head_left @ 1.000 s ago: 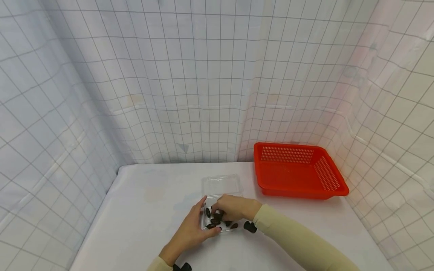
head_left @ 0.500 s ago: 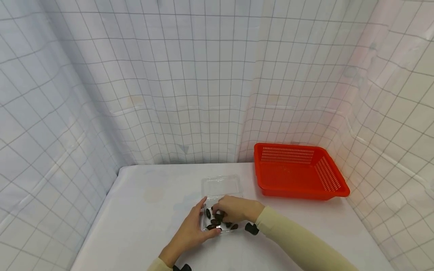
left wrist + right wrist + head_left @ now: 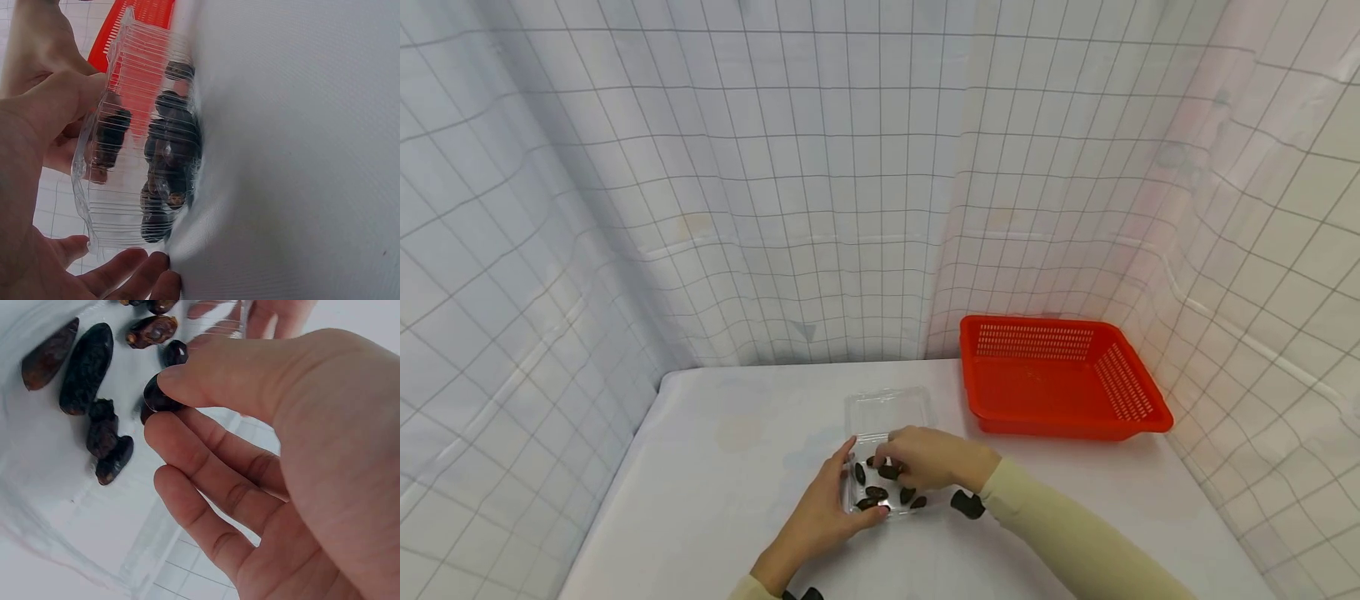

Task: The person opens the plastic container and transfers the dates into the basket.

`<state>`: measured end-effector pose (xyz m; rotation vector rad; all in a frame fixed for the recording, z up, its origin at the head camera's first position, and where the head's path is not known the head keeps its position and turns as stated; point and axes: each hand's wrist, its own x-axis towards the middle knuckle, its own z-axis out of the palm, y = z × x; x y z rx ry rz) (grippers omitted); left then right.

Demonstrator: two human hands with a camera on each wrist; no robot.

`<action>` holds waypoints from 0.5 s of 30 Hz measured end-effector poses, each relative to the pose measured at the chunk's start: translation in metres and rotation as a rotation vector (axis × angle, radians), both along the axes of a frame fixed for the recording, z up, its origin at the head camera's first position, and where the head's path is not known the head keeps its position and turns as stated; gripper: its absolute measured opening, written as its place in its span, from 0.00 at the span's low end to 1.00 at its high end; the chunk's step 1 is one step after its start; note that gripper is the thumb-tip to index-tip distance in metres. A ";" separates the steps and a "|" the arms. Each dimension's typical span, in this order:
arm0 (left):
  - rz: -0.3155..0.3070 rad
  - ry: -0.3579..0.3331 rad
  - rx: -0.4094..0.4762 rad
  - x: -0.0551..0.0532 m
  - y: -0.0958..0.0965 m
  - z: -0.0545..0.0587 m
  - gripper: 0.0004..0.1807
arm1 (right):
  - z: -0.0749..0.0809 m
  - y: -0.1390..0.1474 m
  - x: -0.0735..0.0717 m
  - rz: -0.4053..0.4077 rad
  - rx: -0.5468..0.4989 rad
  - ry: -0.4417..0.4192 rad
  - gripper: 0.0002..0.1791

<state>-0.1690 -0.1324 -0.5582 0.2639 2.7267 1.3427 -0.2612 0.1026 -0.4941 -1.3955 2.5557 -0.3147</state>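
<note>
okay so, white table (image 3: 722, 467) with white gridded cloth (image 3: 760, 167) hanging at the back and both sides. a red basket (image 3: 1033, 387) sits toward the far right, well apart from the left hand (image 3: 823, 508). nearer the person is a clear plastic box (image 3: 892, 495) with its clear lid (image 3: 886, 410) lying open on the far side, and dark dates (image 3: 877, 492) scattered inside. the right hand (image 3: 928, 457) comes in from the right and blocks part of the box from the head camera. a black gadget (image 3: 968, 504) shows by that wrist.

left hand is spread round the box, fingers along the left side, thumb at the near edge partly covering a date.

from above the pinch is tiny, but the right wrist camera gets it: thumb and fingertips pinching one date (image 3: 156, 397), with wrinkled ones lying near it, some browner. left wrist camera looks through the ribbed side of the box, and there the pinched one is up off the bottom, apart from the rest.
</note>
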 end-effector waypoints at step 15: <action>0.012 0.002 0.003 -0.001 0.000 -0.001 0.69 | 0.036 0.028 -0.002 -0.071 -0.045 0.032 0.19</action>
